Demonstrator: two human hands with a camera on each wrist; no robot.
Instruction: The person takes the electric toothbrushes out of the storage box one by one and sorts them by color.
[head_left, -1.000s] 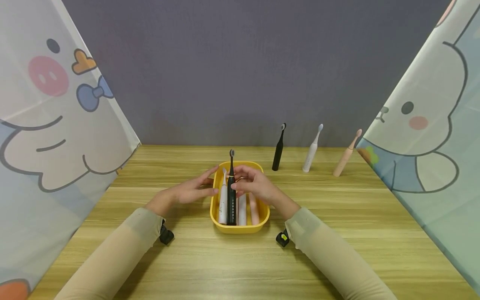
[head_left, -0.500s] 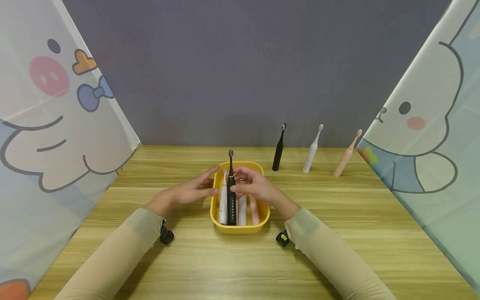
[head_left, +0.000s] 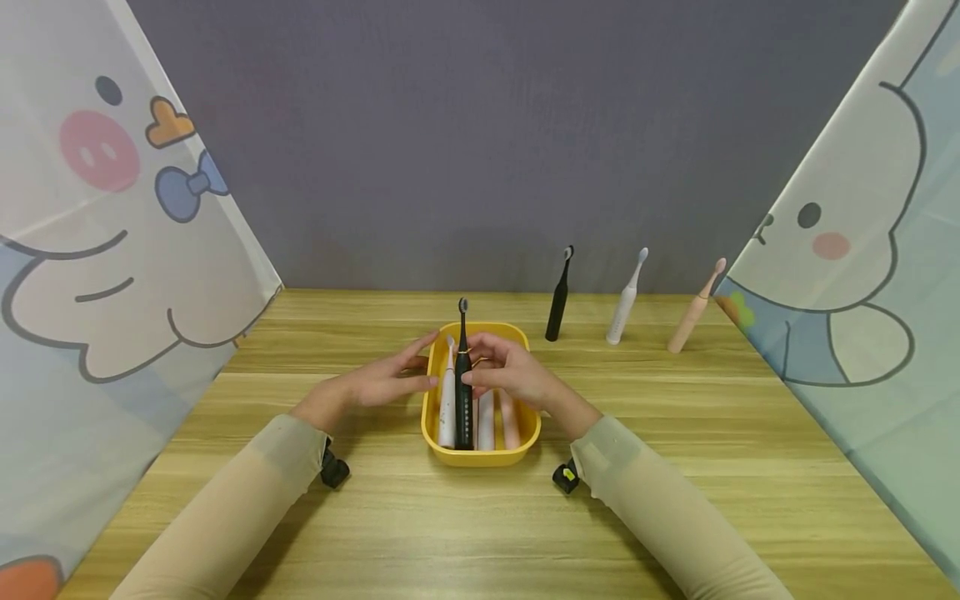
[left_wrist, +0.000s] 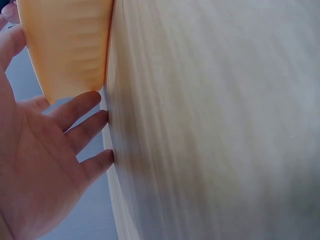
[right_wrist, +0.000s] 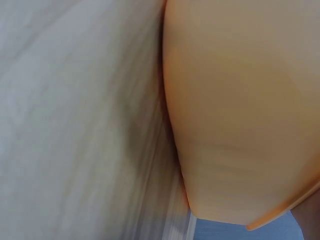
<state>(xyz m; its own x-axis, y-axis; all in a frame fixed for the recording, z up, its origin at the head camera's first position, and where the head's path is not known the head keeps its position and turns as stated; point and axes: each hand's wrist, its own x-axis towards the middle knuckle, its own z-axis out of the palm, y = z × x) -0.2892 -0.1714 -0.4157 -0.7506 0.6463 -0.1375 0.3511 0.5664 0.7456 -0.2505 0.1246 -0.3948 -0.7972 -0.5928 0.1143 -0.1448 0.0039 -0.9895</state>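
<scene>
A yellow bin (head_left: 481, 458) on the table holds several electric toothbrushes. Inside the bin, my right hand (head_left: 517, 375) pinches a black electric toothbrush (head_left: 463, 417) between thumb and fingers. Its brush head points away from me and reaches past the other toothbrushes. A white electric toothbrush (head_left: 447, 408) lies just left of it. To its right are a second white handle (head_left: 486, 421) and a pink handle (head_left: 509, 421), partly covered by the right hand. My left hand (left_wrist: 45, 155) has its fingers spread along the bin's left outer side; the thumb is by the rim.
Three electric toothbrushes stand upright in a row at the back right: black (head_left: 557, 312), white (head_left: 622, 312) and pink (head_left: 687, 323). A grey backdrop (head_left: 480, 167) rises behind the wooden table (head_left: 480, 533). Cartoon-printed cloths (head_left: 90, 250) hang at both sides.
My right thumb has slid slightly down the black electric toothbrush's handle. The left hand, the bin and the standing toothbrushes are where they were.
</scene>
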